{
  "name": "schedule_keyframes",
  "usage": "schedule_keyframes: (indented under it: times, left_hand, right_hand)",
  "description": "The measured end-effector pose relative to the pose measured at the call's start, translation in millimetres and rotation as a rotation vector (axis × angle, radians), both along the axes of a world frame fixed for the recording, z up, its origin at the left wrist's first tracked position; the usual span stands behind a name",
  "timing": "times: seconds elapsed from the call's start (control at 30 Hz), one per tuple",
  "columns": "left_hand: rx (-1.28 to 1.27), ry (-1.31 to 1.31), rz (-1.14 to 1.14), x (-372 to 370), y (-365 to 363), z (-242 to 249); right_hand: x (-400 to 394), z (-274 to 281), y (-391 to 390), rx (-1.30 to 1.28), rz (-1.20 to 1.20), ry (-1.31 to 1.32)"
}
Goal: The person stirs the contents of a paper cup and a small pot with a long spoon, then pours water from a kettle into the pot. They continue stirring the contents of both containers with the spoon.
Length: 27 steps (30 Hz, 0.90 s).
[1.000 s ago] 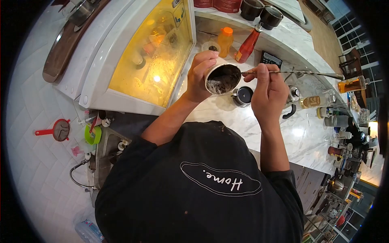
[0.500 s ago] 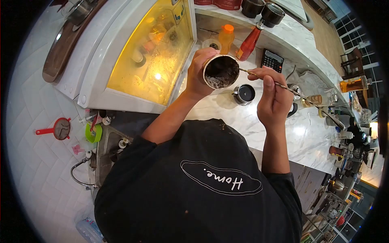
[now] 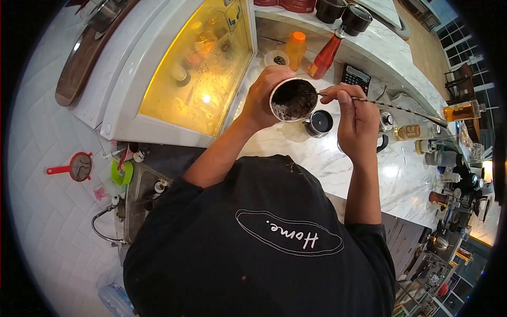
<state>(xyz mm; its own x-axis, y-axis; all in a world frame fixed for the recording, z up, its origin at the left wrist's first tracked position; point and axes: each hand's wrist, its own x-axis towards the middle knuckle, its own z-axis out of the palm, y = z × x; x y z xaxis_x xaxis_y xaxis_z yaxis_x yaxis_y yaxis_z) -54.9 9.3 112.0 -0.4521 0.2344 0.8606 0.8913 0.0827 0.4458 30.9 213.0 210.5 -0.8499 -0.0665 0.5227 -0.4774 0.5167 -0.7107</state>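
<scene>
My left hand (image 3: 259,99) is wrapped round a cup (image 3: 285,112), tilted so its open mouth faces me. Dark brown stuff coats the inside, with a paler, greyish patch low in it. Pinched in my right hand (image 3: 354,120) is a long bar spoon (image 3: 397,108) with a twisted shaft; one end reaches into the cup's mouth and its tip is hard to make out. Just below the cup, a small metal pitcher (image 3: 319,124) of dark liquid stands on the marble counter (image 3: 296,145).
Behind the cup are an orange-capped bottle (image 3: 296,50), a red sauce bottle (image 3: 326,57), a small round tub (image 3: 276,58) and a calculator (image 3: 356,79). A yellow-lit glass-door cabinet (image 3: 195,79) borders my left. Jars and bottles line the right; a sink (image 3: 138,198) lies lower left.
The cup has shifted slightly right and down in my left hand. My right hand has turned the spoon to a flatter angle, its free end swinging upward.
</scene>
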Motion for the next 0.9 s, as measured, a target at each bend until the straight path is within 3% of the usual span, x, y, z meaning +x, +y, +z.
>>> schedule_keyframes:
  times: [0.23, 0.33, 0.57, 0.9]
  left_hand:
    - [-0.002, -0.039, -0.015, 4.6, 0.6, -3.6]
    - [-0.013, -0.061, -0.022, 8.7, 1.3, -3.3]
    - [-0.053, -0.12, -0.051, 13.7, 3.6, -9.1]
    - [-0.37, -0.539, -0.193, 25.7, 0.5, -39.0]
  right_hand:
    - [-0.1, -19.3, -0.3, -0.199, 0.013, -0.075]
    - [3.3, -21.8, 7.1, -0.12, 0.014, -0.144]
    - [15.7, -52.7, -12.0, -0.294, -0.196, -0.038]
    - [28.5, -137.5, -18.5, -0.904, -0.355, -0.373]
